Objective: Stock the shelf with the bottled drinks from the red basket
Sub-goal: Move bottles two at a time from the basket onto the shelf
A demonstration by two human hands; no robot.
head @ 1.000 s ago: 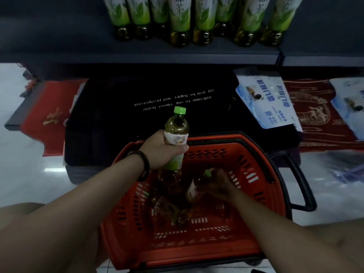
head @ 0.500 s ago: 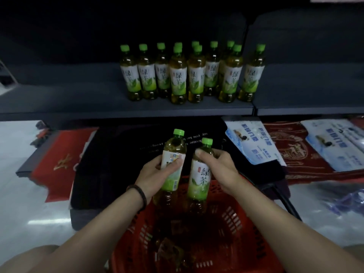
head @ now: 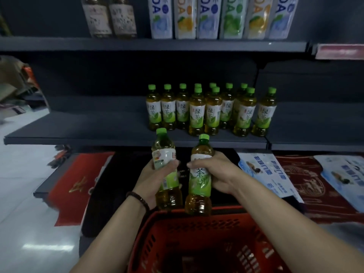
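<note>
My left hand (head: 152,180) grips a green-tea bottle (head: 166,170) with a green cap, held upright above the red basket (head: 155,229). My right hand (head: 220,174) grips a second green-tea bottle (head: 200,180) right beside it, also upright. Both bottles hang just below the front edge of the dark grey shelf (head: 98,127). On that shelf stand several matching green-tea bottles (head: 211,111) in a cluster right of centre. The basket's inside is dark and its contents are hard to make out.
An upper shelf (head: 153,45) carries soda bottles (head: 218,16) and two brown bottles (head: 109,16). Below, a black mat (head: 114,174), red mats (head: 78,182) and blue-white packages (head: 266,172) lie on the bottom shelf. White floor at left.
My right hand took a second bottle out of the basket. Both hands rose with their bottles toward the shelf, and my view tilted up to show the shelves.
</note>
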